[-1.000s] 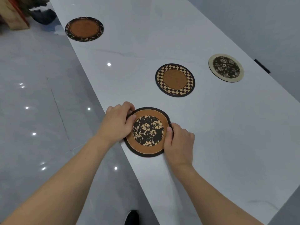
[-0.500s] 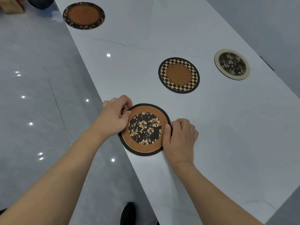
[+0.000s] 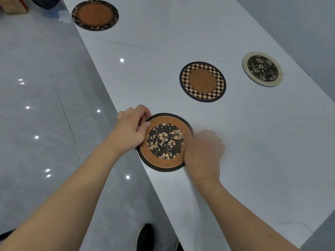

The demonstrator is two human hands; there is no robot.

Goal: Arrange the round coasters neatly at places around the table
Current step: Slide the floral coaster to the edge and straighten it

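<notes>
White marble counter (image 3: 181, 42) over glossy grey floor. My left hand (image 3: 130, 131) pinches the floral coaster's (image 3: 165, 141) left rim at the counter's near edge; my right hand (image 3: 204, 153), blurred, curls against its right rim, grip unclear.

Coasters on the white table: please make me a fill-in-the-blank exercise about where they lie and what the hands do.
1. The table holds ____ round coasters in all.
2. The checkered coaster has a plain ____ middle.
3. The flower coaster lies at the table's ____ edge, under the left hand and right hand.
4. The cream-rimmed coaster lies ____ of the checkered one.

Missing words: four; brown; left; right
</notes>
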